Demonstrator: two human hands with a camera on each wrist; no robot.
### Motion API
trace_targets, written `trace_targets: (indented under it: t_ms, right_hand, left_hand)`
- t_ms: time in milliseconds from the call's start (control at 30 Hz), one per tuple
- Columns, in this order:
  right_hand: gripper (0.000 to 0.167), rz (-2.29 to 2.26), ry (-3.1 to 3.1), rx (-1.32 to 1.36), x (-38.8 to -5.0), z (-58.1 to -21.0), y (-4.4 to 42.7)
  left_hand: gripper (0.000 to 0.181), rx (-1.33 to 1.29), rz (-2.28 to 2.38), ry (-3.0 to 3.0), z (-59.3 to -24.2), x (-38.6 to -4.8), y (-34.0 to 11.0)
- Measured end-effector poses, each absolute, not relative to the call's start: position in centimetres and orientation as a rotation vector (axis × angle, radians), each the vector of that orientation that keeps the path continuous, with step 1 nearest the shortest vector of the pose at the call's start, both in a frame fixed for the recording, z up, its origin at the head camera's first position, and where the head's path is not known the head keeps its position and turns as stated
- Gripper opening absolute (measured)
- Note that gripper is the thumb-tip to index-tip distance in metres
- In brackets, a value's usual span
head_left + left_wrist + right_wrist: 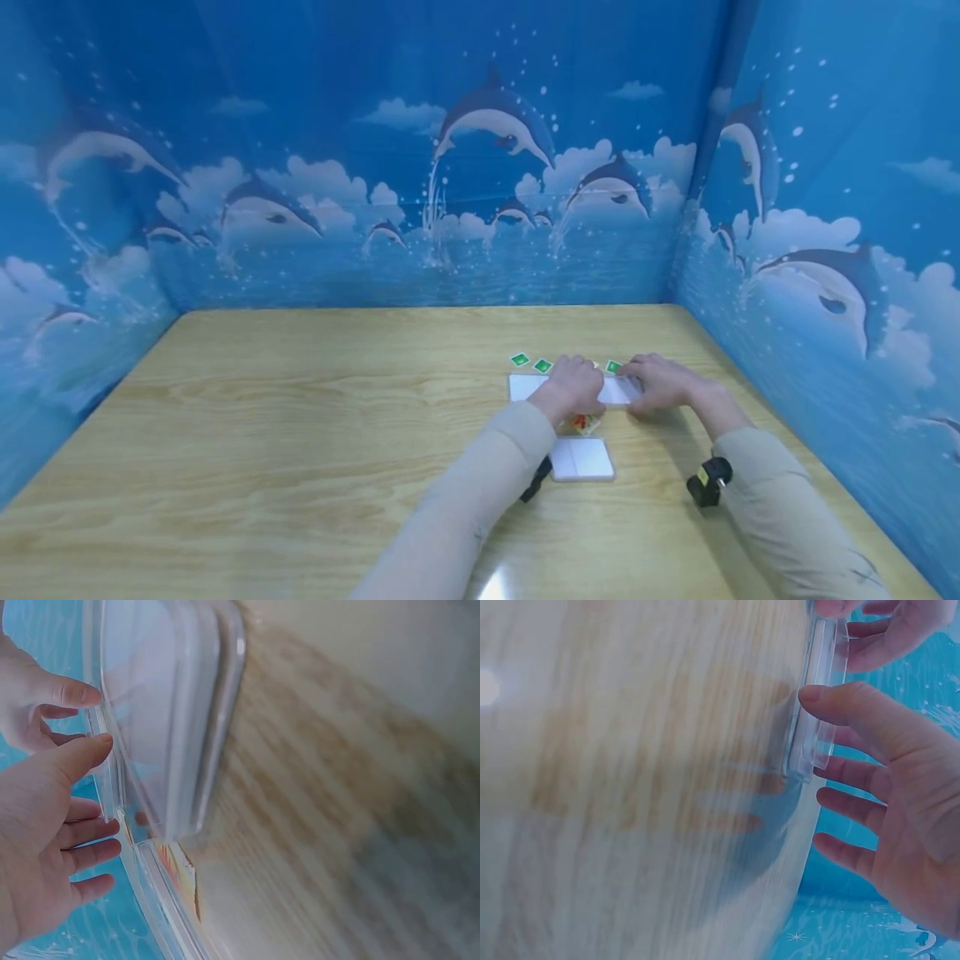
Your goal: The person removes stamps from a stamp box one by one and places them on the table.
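Both hands are at one clear plastic box [618, 391] with white inside, one hand at each end. My left hand [576, 385] pinches its left end, thumb on the near side and fingers behind, as the left wrist view shows on the hand [45, 832]. At the right end my right hand [662, 383] grips likewise; in the right wrist view its thumb lies on the near side of the box [817, 720]. Just below the left hand, a card with a red and yellow picture [583, 423] lies partly hidden.
A second clear box [525, 386] lies left of the left hand. Nearer on the wooden table [300, 467] is another clear box [585, 460]. Small green cards [520, 359] lie behind the boxes. Blue dolphin-print curtains [360, 167] enclose the table's back and sides.
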State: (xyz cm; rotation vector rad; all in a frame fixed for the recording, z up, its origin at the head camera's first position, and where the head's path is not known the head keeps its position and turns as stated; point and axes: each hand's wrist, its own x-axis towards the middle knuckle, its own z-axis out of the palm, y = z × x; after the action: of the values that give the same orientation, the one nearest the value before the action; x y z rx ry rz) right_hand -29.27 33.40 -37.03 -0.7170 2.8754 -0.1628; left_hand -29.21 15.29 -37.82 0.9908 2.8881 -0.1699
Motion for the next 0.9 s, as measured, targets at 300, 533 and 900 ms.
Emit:
trace_targets:
  t_ms: [300,533,900]
  right_hand:
    - [0.060,-0.173,2.871,-0.738,-29.49,-36.98,33.66]
    - [0.059,-0.137,2.863,-0.708,-29.72,-36.92,33.74]
    - [0.063,-0.138,2.824,-0.633,-29.40,-36.55,34.06]
  left_hand:
    - [0.030,0.994,-0.156,2.882,-37.83,-29.51,15.62]
    - [0.034,0.976,-0.155,2.875,-37.75,-29.52,15.77]
    - [0.036,1.002,-0.159,2.860,-37.63,-29.37,16.19]
